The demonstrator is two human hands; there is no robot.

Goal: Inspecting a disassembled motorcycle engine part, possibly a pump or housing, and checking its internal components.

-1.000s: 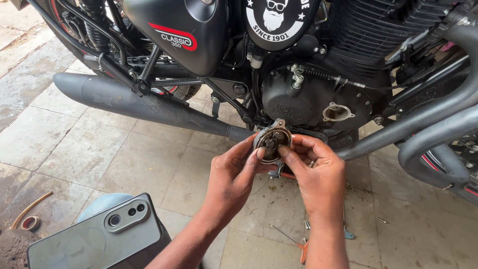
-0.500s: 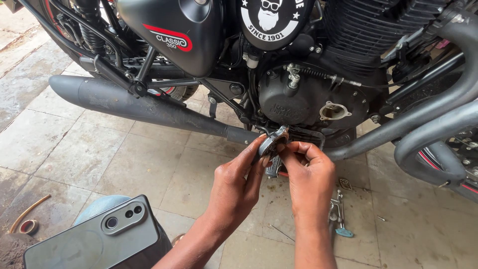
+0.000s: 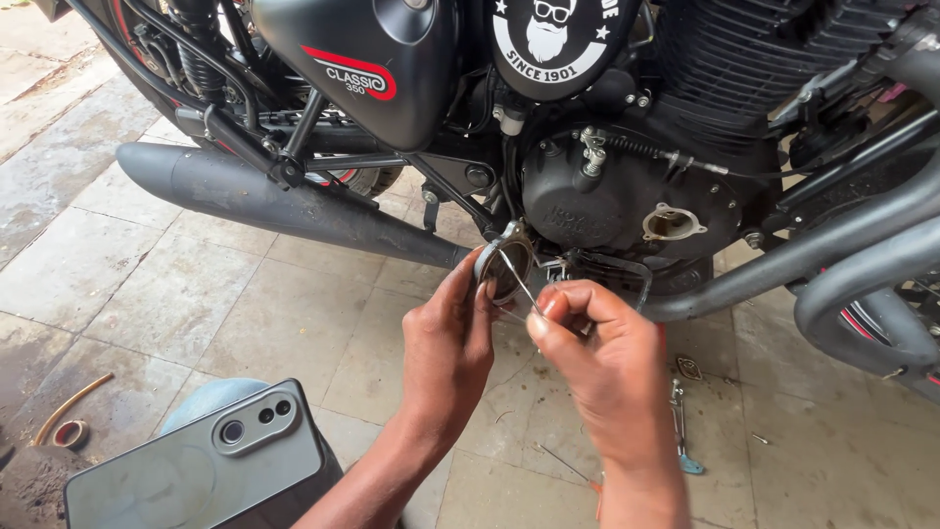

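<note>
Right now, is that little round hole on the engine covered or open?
Open. The round hole on the engine has no cap; its bare rim shows.

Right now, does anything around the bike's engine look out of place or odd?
Yes: the engine case has an uncovered oval opening. The left hand holds a round metal cover off the bike while the right hand pokes it with a thin tool. Small tools lie loose on the floor.

repair yard: motorcycle (image 3: 587,147), paved floor (image 3: 196,294)

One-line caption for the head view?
Left hand holds a round metal cap; right hand works a thin metal pick into it.
</note>
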